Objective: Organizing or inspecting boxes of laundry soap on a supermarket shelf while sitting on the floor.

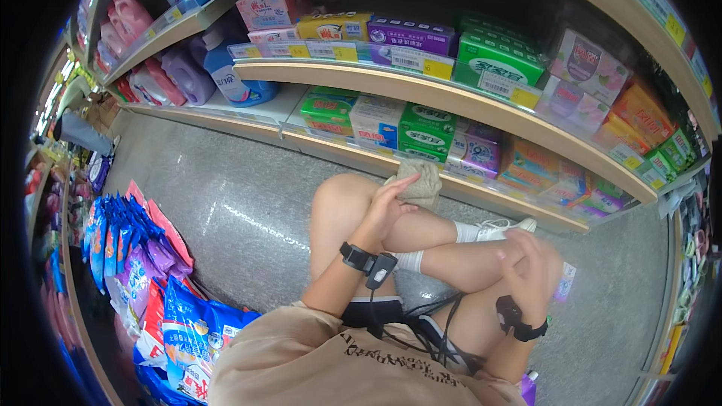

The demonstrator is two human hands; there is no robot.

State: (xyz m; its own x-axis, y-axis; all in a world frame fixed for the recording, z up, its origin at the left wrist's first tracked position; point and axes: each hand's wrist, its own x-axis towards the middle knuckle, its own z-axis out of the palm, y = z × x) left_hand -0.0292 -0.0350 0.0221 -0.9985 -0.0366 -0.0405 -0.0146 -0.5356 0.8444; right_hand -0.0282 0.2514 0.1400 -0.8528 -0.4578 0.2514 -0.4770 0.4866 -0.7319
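Observation:
My left hand (389,203) extends over my bent shin, its fingers overlapping a crumpled beige-grey cloth (424,185) beside the bottom shelf's front edge. I cannot tell whether the fingers grip the cloth or only pass in front of it. Blurred by motion, my right hand (530,265) is raised over my right knee with its fingers apart and nothing in it. Each wrist has a black strap, with a dark device (381,270) on the left one. Boxed laundry soap (427,129) in green packaging stands on the bottom shelf beyond my legs.
An upper shelf (361,76) with several soap boxes overhangs the lower row. Detergent bottles (234,79) stand to the left. Bags of washing powder (197,332) lie on the floor by my left side. A small packet (566,281) is beyond my right knee. Another person (82,118) is far left.

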